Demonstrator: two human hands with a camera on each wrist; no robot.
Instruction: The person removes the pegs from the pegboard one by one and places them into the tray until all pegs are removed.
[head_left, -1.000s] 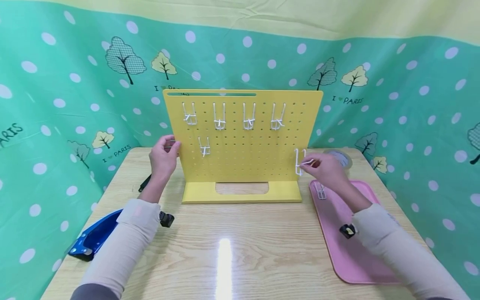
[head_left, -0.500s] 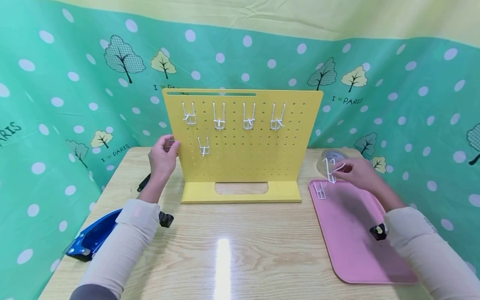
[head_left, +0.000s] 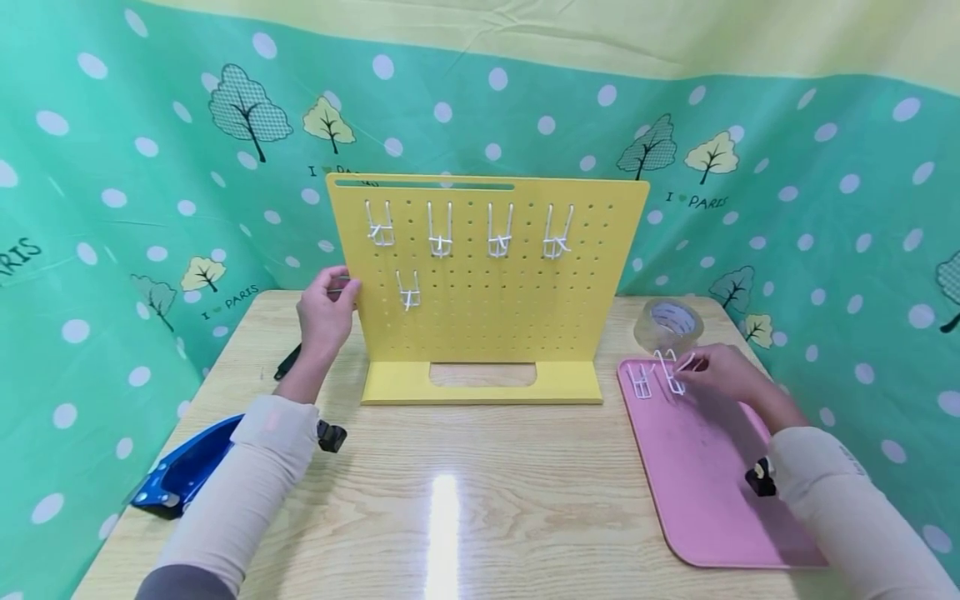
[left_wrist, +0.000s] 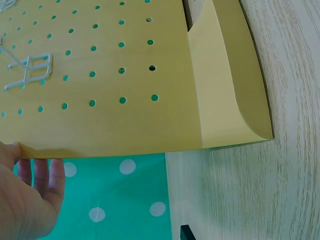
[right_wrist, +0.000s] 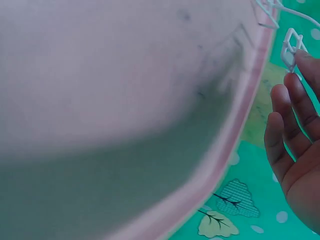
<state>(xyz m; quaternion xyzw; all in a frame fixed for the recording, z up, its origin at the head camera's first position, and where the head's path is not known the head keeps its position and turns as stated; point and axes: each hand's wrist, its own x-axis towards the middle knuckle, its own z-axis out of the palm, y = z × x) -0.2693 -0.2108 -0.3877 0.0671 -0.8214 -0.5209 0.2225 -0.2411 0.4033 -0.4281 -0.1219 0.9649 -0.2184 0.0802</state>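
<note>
A yellow pegboard (head_left: pixel 487 325) stands upright on its base, with several white wire hooks (head_left: pixel 440 242) along its top row and a single hook (head_left: pixel 408 296) lower left. My left hand (head_left: pixel 326 312) grips the board's left edge, the thumb in front and the fingers behind, as the left wrist view (left_wrist: pixel 30 205) also has it. Over the far end of a pink tray (head_left: pixel 705 492), my right hand (head_left: pixel 723 375) pinches a white wire pegboard hook (head_left: pixel 670 373) between thumb and fingertips. Another white hook (head_left: pixel 641 382) lies in the tray's far left corner, beside the held one.
Behind the tray sits a roll of clear tape (head_left: pixel 669 325). A blue tray-like object (head_left: pixel 198 467) is at the left, partly covered by my left sleeve, and a small black item (head_left: pixel 288 363) lies near the left hand. A polka-dot curtain surrounds the wooden table (head_left: pixel 517 500).
My right hand has carried the hook from the pegboard's lower right edge rightward, then down to the pink tray. My left hand has kept its grip on the board.
</note>
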